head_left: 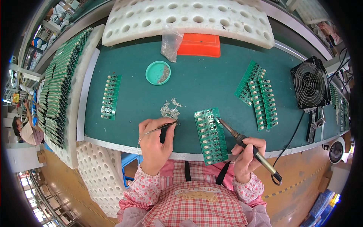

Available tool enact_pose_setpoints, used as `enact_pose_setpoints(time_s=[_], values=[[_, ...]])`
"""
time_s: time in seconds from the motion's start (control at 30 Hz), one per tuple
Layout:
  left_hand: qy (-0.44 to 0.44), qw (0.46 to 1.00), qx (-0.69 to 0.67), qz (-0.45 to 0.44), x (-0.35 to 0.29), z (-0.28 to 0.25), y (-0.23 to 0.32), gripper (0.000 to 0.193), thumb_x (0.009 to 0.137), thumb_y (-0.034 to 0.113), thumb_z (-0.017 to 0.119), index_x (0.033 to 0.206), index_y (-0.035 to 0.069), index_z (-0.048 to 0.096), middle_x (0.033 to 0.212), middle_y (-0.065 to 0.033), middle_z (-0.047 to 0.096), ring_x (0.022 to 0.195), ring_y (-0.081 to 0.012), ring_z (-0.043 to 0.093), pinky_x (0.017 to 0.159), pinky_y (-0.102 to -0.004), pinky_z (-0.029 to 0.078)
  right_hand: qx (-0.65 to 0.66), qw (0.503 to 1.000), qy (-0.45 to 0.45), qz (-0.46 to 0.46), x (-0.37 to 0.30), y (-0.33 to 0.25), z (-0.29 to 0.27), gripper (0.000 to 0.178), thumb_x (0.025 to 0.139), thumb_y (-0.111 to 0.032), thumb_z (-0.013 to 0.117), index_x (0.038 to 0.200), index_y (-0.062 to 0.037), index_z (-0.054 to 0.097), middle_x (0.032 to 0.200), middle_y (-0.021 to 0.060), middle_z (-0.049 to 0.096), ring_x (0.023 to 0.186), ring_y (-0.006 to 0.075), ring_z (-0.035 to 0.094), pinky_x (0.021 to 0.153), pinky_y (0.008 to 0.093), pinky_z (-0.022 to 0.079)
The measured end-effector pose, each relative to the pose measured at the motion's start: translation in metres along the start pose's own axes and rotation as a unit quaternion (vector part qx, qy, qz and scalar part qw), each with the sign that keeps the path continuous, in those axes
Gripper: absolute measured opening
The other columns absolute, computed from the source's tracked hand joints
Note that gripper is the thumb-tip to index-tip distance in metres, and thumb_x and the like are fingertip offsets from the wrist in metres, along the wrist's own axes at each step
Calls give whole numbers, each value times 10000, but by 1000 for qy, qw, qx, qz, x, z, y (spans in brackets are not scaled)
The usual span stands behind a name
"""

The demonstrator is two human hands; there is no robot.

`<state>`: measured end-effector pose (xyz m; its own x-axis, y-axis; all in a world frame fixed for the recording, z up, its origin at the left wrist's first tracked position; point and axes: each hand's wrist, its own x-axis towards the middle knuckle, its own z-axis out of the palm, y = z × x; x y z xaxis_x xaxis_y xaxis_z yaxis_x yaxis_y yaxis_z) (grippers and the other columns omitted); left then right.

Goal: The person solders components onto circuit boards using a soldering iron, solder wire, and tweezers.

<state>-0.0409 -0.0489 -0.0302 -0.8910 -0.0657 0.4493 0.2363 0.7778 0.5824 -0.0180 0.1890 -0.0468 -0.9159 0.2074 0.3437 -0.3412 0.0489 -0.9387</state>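
Note:
My left hand (155, 145) grips thin metal tweezers (151, 131), with the tips at the near edge of a loose heap of tiny clear parts (170, 110). In my right hand (246, 159) is a soldering iron (266, 163), held like a pen. Its tip is at the upper right part of a green circuit board panel (210, 138) lying in front of me. Rows of small white and black components cover that panel. Whether the tip touches the board, I cannot tell.
A shallow green dish (152, 72) holds more tiny parts, near a clear bag (171, 46) and a red box (200, 45). Other panels lie left (110, 97) and right (261, 99). A black fan (311, 81) stands far right; boards fill a foam rack (62, 87) at left.

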Motion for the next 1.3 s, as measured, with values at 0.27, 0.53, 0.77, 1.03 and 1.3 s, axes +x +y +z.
enact_pose_setpoints(time_s=[0.27, 0.53, 0.77, 1.03, 1.3], values=[[-6, 1000, -20, 4, 2, 0, 2, 87, 835, 6, 726, 884, 46, 667, 958, -44, 729, 827, -242, 651, 822, -367, 449, 12, 1000, 6, 3, 0, -1, 1, 159, 1008, -145, 512, 1025, 13, 525, 642, 43, 569, 530, 90, 545, 529, 227, 427], [-6, 1000, -15, 2, 2, 0, 2, 86, 843, 12, 719, 919, 46, 700, 955, -48, 733, 839, -238, 641, 836, -340, 445, 12, 1000, 12, 7, -1, 0, 0, 156, 1001, -141, 518, 1017, 13, 529, 661, 46, 572, 526, 87, 554, 529, 221, 430], [-1, 1000, -8, 24, 3, 1, 1, 106, 814, -4, 746, 877, 42, 675, 968, -24, 727, 800, -211, 668, 830, -365, 432, 19, 1000, 7, 3, -1, 1, -1, 159, 1000, -140, 523, 1019, 18, 530, 671, 48, 574, 528, 87, 556, 528, 222, 430], [-4, 1000, -2, 26, 3, 1, 1, 114, 810, -4, 747, 895, 46, 689, 967, -23, 726, 801, -213, 666, 836, -362, 427, 19, 1000, 3, 3, 0, 1, -1, 156, 1007, -134, 511, 1028, 20, 528, 662, 51, 582, 546, 87, 563, 532, 221, 437], [-11, 999, -8, 29, 3, 1, 2, 102, 824, -6, 729, 899, 27, 670, 956, -53, 738, 817, -235, 651, 848, -356, 435, 22, 1000, 5, 3, 0, 0, -1, 146, 1005, -127, 509, 1028, 16, 533, 657, 46, 590, 550, 80, 559, 538, 217, 434]])
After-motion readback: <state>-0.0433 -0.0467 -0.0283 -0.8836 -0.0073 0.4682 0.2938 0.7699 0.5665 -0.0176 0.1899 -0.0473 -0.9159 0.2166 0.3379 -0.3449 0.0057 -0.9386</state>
